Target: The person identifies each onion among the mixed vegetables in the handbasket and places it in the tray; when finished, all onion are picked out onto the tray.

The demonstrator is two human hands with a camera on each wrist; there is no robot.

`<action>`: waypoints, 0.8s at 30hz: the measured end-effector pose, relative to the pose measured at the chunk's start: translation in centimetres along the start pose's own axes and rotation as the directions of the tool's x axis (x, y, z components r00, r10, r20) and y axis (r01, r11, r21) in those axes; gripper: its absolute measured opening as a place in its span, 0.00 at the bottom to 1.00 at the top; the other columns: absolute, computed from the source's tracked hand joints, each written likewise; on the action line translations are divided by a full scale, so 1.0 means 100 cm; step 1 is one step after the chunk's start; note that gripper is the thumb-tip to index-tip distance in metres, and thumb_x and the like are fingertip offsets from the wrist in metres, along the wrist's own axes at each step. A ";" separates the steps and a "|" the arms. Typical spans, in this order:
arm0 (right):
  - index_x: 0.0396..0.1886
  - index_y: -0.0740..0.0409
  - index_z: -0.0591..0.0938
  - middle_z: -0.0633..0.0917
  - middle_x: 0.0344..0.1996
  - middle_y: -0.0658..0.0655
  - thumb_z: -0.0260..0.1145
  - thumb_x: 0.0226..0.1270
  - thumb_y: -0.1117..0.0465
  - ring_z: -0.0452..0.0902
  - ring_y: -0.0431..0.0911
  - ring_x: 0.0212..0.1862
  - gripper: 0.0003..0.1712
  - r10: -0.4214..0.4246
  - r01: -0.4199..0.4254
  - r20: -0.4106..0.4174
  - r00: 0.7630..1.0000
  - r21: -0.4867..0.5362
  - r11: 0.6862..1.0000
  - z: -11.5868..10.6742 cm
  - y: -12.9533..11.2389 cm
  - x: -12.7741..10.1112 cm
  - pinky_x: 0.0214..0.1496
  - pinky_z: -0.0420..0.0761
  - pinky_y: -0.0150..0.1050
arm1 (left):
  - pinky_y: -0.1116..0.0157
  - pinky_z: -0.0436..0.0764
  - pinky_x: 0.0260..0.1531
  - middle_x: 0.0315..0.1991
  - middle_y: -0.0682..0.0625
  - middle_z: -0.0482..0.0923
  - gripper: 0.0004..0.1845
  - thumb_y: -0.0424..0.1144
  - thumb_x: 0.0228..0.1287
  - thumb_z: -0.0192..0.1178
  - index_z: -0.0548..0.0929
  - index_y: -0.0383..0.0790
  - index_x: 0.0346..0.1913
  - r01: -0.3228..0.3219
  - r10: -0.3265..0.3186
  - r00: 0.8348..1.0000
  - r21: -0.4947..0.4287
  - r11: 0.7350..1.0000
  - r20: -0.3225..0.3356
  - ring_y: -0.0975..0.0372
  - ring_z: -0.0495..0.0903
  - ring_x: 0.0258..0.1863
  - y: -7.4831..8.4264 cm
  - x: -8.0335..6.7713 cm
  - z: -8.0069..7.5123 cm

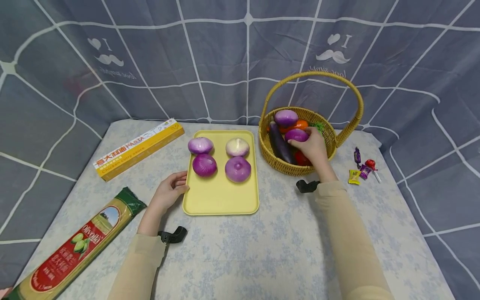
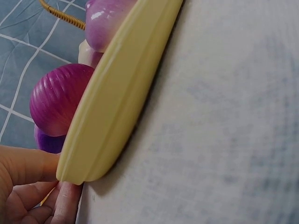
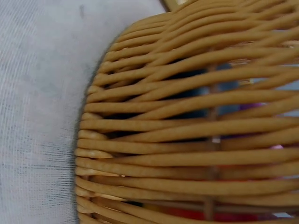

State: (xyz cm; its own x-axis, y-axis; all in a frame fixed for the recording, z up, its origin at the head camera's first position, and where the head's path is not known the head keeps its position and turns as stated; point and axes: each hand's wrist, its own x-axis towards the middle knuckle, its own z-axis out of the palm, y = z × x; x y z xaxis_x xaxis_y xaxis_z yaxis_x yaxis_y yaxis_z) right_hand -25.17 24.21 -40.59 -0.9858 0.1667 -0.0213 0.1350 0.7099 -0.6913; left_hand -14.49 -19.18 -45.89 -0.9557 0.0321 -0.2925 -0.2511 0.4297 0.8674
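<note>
The right hand (image 1: 314,146) reaches into the wicker basket (image 1: 330,137) and its fingers curl around a purple onion (image 1: 296,135), which is smooth and round and lies on top of the other vegetables. Beside this onion in the basket there are a second purple onion (image 1: 286,118), a long dark eggplant (image 1: 280,143), an orange piece and something red under the hand. The basket is woven from thick golden-brown strands (image 3: 187,154) and has a high arched handle (image 1: 315,76); in the right wrist view the weave fills almost the whole picture.

The left hand (image 1: 170,191) holds the left edge of the yellow tray (image 1: 221,200), with the thumb on the rim and the fingers (image 2: 65,200) under it. The tray is a flat rectangle of matte plastic with rounded corners and a raised rim (image 2: 117,98). Four onions lie on it in two pairs: two paler ones (image 1: 200,145) (image 1: 237,147) at the back and two deep purple ones (image 1: 204,165) (image 1: 238,169) in front, the skin finely ribbed and shiny.

On the floral tablecloth (image 1: 285,250) lie a long yellow pasta box (image 1: 138,148), a spaghetti packet (image 1: 75,246) with a red label, and some wrapped candies (image 1: 361,166) just right of the basket.
</note>
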 end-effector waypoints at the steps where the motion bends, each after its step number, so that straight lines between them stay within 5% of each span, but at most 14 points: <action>1: 0.69 0.69 0.64 0.71 0.65 0.70 0.73 0.59 0.46 0.67 0.62 0.66 0.48 0.008 -0.009 0.005 1.000 0.013 1.000 -0.002 -0.001 -0.002 0.71 0.68 0.56 | 0.79 0.76 0.46 0.64 0.37 0.71 0.29 0.31 0.71 0.56 0.64 0.35 0.72 0.000 0.000 1.000 -0.002 1.000 0.000 0.50 0.72 0.61 0.000 0.000 0.000; 24: 0.73 0.53 0.64 0.67 0.69 0.61 0.74 0.56 0.42 0.69 0.56 0.67 0.49 0.061 -0.050 -0.025 0.998 0.313 0.948 -0.016 -0.017 -0.054 0.68 0.73 0.51 | 0.78 0.75 0.45 0.63 0.37 0.71 0.29 0.32 0.71 0.55 0.64 0.35 0.73 0.001 -0.001 1.000 0.012 1.000 0.006 0.51 0.72 0.61 0.000 0.001 0.002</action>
State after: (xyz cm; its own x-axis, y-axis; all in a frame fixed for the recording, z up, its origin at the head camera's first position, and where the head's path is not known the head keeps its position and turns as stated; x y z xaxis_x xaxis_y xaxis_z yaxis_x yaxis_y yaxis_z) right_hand -19.90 23.21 -38.09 -0.9730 0.2265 -0.0451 0.1457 0.4506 -0.8807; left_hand -14.53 -19.02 -45.95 -0.9546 0.0371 -0.2957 -0.2500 0.4403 0.8623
